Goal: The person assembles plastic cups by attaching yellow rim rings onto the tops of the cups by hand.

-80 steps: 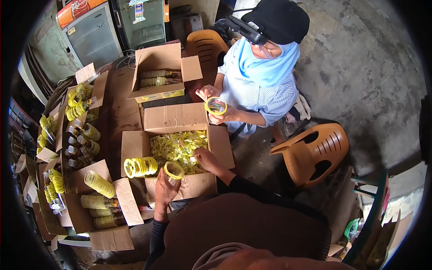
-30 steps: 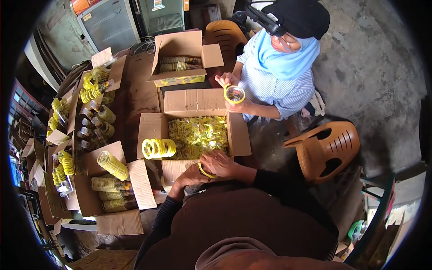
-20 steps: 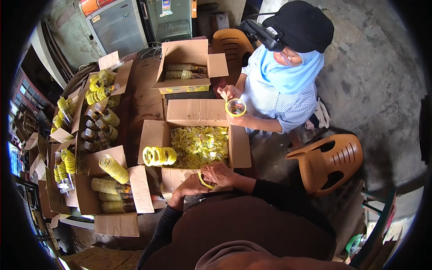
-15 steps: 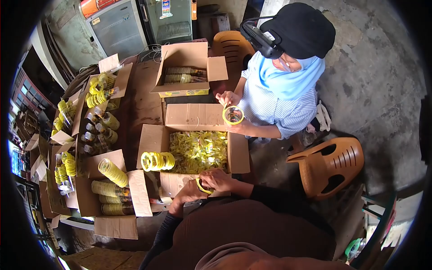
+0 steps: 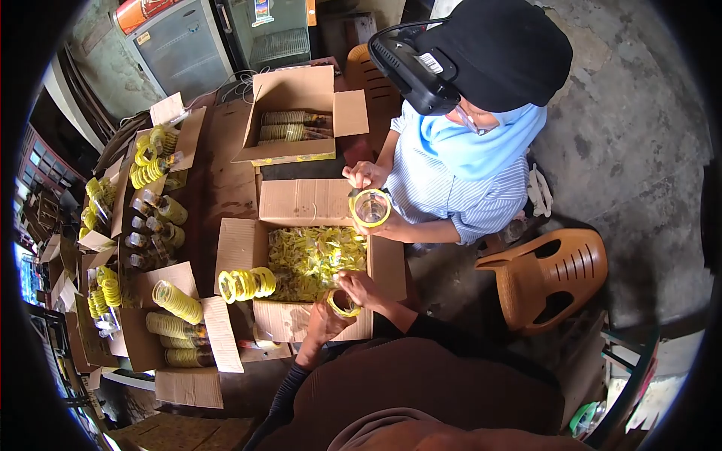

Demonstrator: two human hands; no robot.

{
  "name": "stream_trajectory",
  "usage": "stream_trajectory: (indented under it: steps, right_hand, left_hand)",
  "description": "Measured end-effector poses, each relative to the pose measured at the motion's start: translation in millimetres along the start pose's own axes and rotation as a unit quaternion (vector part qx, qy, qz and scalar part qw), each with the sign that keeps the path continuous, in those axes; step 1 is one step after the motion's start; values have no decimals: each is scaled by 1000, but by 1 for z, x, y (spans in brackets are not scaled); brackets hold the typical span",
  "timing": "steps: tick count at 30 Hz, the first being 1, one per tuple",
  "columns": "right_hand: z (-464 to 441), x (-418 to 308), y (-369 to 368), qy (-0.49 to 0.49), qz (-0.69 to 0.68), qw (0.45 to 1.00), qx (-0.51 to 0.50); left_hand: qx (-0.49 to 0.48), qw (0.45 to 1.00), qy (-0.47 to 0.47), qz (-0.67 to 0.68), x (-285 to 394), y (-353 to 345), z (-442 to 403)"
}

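The middle carton [image 5: 387, 270], open on the tabletop [image 5: 229, 146], holds a heap of small yellow pieces [image 5: 312, 252]. At this carton's near edge, over its near flap, the left hand [image 5: 324, 323] is wrapped around a clear cup [image 5: 344, 303] with a yellow rim. The cup's mouth faces up toward the head camera, so its long axis runs away from the viewer and looks short; fingers cover much of its wall, and its exact tilt cannot be told. The right hand [image 5: 361, 289] is just beside the cup's rim on the middle carton's side, its fingers drawn narrow near the yellow pieces; whether they pinch anything cannot be told. At the middle carton's near left corner a stack of yellow-rimmed cups [image 5: 247, 284] lies on its side, long axis running left to right, open end pointing left. Beyond the middle carton, a far carton [image 5: 350, 113] holds more stacks lying sideways; to its near left, a side carton [image 5: 226, 336] holds others, one leaning up. Past the middle carton's far right corner, a co-worker [image 5: 470, 169] holds another cup [image 5: 371, 208], its mouth turned toward the camera.
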State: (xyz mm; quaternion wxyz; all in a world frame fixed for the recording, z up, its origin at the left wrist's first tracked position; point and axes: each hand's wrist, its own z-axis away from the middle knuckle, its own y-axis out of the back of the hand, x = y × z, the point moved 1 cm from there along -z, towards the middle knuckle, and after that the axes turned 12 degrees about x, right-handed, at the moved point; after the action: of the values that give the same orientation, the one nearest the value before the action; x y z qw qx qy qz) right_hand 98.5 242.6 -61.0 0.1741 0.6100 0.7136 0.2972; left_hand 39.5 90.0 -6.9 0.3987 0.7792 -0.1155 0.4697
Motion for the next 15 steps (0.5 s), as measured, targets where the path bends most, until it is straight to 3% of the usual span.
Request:
stream_trajectory:
  steps: [1, 2, 4, 5, 7, 8, 10, 12, 15]
  right_hand:
    - [6, 1, -11, -177, -146, 966, -123]
    - [12, 5, -16, -177, -143, 966, -124]
    - [7, 15, -10, -384, -305, 844, -219]
    - [4, 17, -4, -385, -303, 844, -220]
    - [1, 30, 9, -447, -236, 859, -86]
    - [4, 39, 12, -449, -233, 858, -86]
    - [11, 67, 10, -582, -233, 765, -148]
    - [10, 67, 14, -556, -199, 790, -167]
    - [-4, 56, 21, -466, -275, 824, -169]
  left_hand:
    - [7, 1000, 8, -22, 7, -1, -3]
    - [6, 1000, 6, -20, 7, -4, -5]
    - [38, 997, 13, -73, 5, -12, -1]
    - [21, 995, 35, -90, -3, -16, 2]
    - [32, 997, 21, -62, 5, -15, 3]
    - [41, 998, 10, -36, 10, -12, 7]
    - [40, 999, 17, -23, 23, -5, 7]
    - [46, 998, 41, 21, 21, 3, 14]
    - [65, 996, 60, 20, 24, 16, 11]
